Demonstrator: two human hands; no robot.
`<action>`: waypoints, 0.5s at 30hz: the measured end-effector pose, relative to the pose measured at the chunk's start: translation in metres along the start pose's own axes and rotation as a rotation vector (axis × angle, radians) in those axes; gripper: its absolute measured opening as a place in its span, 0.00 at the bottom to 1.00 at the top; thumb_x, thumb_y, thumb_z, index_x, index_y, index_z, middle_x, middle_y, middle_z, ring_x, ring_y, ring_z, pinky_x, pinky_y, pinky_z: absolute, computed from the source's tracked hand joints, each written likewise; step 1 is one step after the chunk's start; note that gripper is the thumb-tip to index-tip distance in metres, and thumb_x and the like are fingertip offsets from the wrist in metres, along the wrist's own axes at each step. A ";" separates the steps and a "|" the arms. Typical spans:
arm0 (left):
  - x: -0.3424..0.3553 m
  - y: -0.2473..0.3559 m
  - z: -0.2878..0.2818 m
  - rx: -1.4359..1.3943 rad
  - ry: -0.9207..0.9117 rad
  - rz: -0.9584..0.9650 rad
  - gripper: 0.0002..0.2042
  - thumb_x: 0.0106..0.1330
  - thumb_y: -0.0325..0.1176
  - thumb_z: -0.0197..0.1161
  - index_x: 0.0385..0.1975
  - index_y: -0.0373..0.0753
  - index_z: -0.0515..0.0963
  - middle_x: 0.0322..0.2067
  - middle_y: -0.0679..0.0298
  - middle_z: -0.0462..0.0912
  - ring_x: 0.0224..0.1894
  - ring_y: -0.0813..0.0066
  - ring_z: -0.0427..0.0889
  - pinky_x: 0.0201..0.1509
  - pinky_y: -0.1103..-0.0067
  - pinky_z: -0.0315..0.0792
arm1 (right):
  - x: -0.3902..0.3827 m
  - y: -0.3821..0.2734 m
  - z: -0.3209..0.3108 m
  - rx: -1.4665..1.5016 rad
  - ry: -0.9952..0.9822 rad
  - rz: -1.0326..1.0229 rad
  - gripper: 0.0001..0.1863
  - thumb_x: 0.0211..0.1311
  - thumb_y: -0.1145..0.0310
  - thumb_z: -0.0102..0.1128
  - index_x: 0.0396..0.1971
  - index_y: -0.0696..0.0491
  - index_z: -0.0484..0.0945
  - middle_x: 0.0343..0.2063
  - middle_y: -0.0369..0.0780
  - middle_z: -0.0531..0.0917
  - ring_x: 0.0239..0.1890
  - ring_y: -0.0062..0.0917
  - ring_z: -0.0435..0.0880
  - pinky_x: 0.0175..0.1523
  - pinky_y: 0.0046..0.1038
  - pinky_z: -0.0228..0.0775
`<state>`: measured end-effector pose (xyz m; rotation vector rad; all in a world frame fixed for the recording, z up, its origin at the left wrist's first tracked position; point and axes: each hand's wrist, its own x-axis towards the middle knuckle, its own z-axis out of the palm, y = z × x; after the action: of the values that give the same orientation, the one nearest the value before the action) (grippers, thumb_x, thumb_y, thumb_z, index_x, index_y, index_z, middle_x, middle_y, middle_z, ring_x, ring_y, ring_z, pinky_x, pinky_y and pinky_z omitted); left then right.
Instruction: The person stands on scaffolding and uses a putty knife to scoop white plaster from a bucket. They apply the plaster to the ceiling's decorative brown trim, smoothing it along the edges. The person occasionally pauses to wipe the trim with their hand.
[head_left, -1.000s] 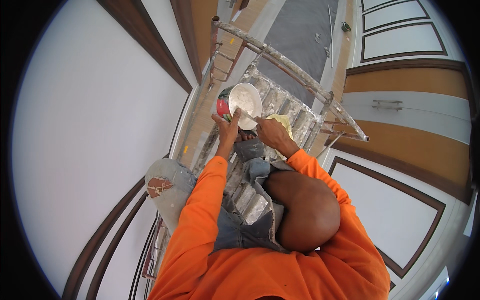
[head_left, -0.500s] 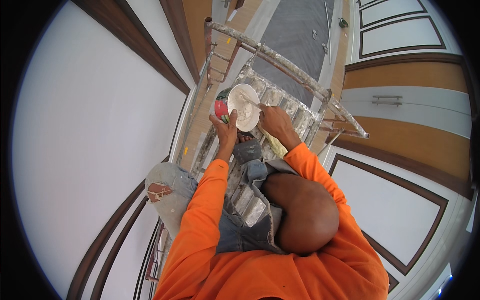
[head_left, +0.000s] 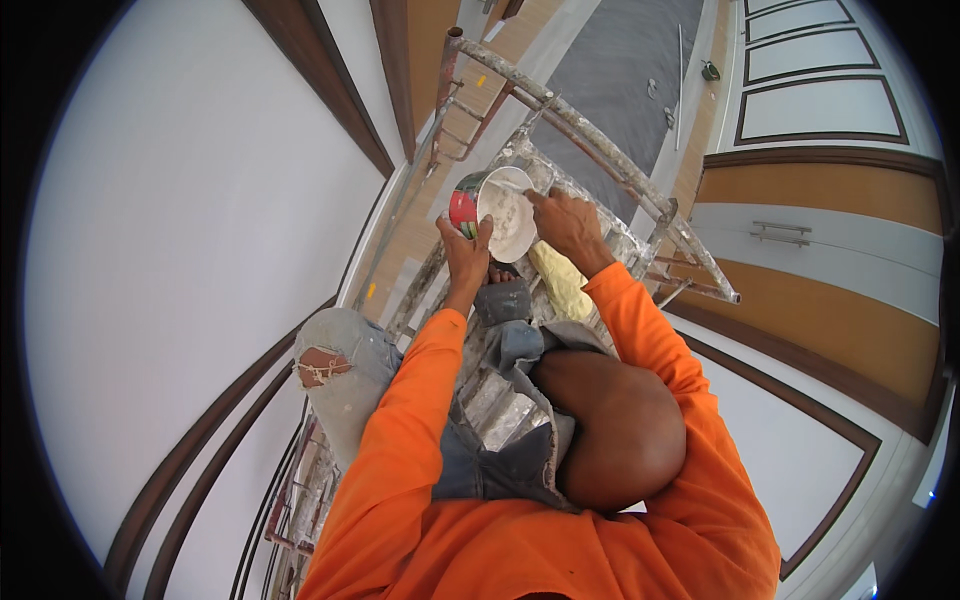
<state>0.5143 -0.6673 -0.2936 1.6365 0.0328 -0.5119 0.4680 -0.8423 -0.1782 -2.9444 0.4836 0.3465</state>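
Observation:
My left hand (head_left: 465,255) grips the near side of a white-lined tub (head_left: 508,232) with a red, green and dark outside, tilted toward me and holding pale paste. My right hand (head_left: 568,228) is closed on a flat tool (head_left: 510,188), like a putty knife, which reaches into the upper part of the tub. Below my right hand, a crumpled pale yellow bag or cloth (head_left: 558,280) lies on the stained scaffold deck (head_left: 490,410) beside my bent legs and bare foot (head_left: 502,276).
Scaffold rails (head_left: 620,160) frame the deck's far end. Down below are wood flooring and a grey covering (head_left: 620,70) with a long pole (head_left: 680,90). A white wall (head_left: 180,250) with dark trim is at left; panelled walls and orange-and-white cupboard doors (head_left: 810,240) are at right.
My right hand has risen, bringing the tool to the tub's upper edge, and more of the yellow material shows. The whole view has shifted slightly.

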 end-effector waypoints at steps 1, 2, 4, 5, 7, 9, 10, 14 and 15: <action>-0.003 -0.002 -0.001 -0.004 0.001 0.016 0.38 0.65 0.43 0.71 0.64 0.28 0.56 0.54 0.39 0.73 0.55 0.49 0.76 0.62 0.62 0.67 | -0.010 0.000 0.015 -0.021 -0.034 -0.015 0.22 0.64 0.68 0.53 0.57 0.44 0.81 0.36 0.49 0.86 0.32 0.44 0.88 0.35 0.44 0.80; 0.007 -0.006 0.003 0.017 0.017 -0.019 0.39 0.65 0.43 0.71 0.64 0.27 0.55 0.54 0.38 0.73 0.55 0.48 0.76 0.62 0.62 0.67 | -0.008 0.003 0.019 -0.024 -0.077 -0.019 0.21 0.64 0.68 0.53 0.57 0.44 0.81 0.36 0.49 0.86 0.32 0.44 0.88 0.35 0.44 0.80; 0.002 -0.011 -0.005 0.059 0.064 -0.082 0.39 0.65 0.43 0.71 0.65 0.27 0.55 0.55 0.37 0.72 0.56 0.47 0.76 0.63 0.61 0.67 | -0.024 -0.004 0.019 -0.029 -0.156 -0.041 0.21 0.64 0.67 0.53 0.57 0.43 0.82 0.36 0.49 0.86 0.32 0.45 0.89 0.36 0.44 0.81; 0.010 -0.011 -0.001 0.037 0.039 -0.062 0.40 0.65 0.44 0.71 0.65 0.27 0.55 0.56 0.37 0.72 0.57 0.46 0.75 0.63 0.61 0.67 | -0.021 0.004 0.018 -0.025 -0.156 -0.044 0.20 0.64 0.66 0.54 0.54 0.43 0.84 0.36 0.48 0.87 0.32 0.44 0.89 0.37 0.43 0.81; 0.005 -0.003 0.000 0.003 -0.012 -0.032 0.41 0.64 0.44 0.71 0.66 0.26 0.54 0.57 0.35 0.71 0.59 0.44 0.74 0.64 0.61 0.66 | -0.018 0.007 0.009 0.024 -0.093 -0.026 0.19 0.64 0.66 0.54 0.54 0.43 0.84 0.35 0.48 0.87 0.33 0.44 0.89 0.38 0.44 0.81; 0.000 0.001 -0.003 0.050 -0.012 -0.016 0.42 0.64 0.45 0.71 0.66 0.25 0.54 0.57 0.35 0.71 0.59 0.44 0.74 0.64 0.61 0.66 | -0.008 0.003 -0.007 0.042 -0.042 -0.001 0.19 0.64 0.65 0.54 0.53 0.43 0.84 0.35 0.48 0.87 0.34 0.44 0.89 0.39 0.43 0.81; -0.005 0.000 -0.005 0.073 -0.012 -0.007 0.42 0.65 0.45 0.71 0.67 0.25 0.54 0.58 0.34 0.70 0.59 0.44 0.74 0.64 0.61 0.66 | -0.006 0.005 -0.003 0.053 -0.018 -0.024 0.19 0.64 0.65 0.54 0.54 0.43 0.84 0.35 0.48 0.87 0.35 0.43 0.89 0.40 0.43 0.81; 0.001 0.013 0.005 0.085 0.000 0.014 0.40 0.64 0.44 0.71 0.65 0.25 0.55 0.54 0.36 0.74 0.55 0.45 0.77 0.61 0.61 0.69 | -0.001 0.022 0.018 0.045 -0.054 -0.034 0.19 0.63 0.64 0.56 0.54 0.42 0.85 0.37 0.47 0.88 0.37 0.43 0.89 0.42 0.43 0.82; 0.000 0.011 0.000 0.065 0.005 0.021 0.40 0.64 0.44 0.71 0.65 0.25 0.56 0.53 0.36 0.75 0.53 0.46 0.78 0.60 0.61 0.69 | -0.009 0.022 0.016 0.043 -0.102 -0.052 0.20 0.63 0.64 0.56 0.54 0.42 0.85 0.37 0.47 0.88 0.37 0.43 0.89 0.43 0.43 0.82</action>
<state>0.5174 -0.6693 -0.2832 1.7000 0.0023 -0.4971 0.4495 -0.8573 -0.1936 -2.8743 0.3956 0.4716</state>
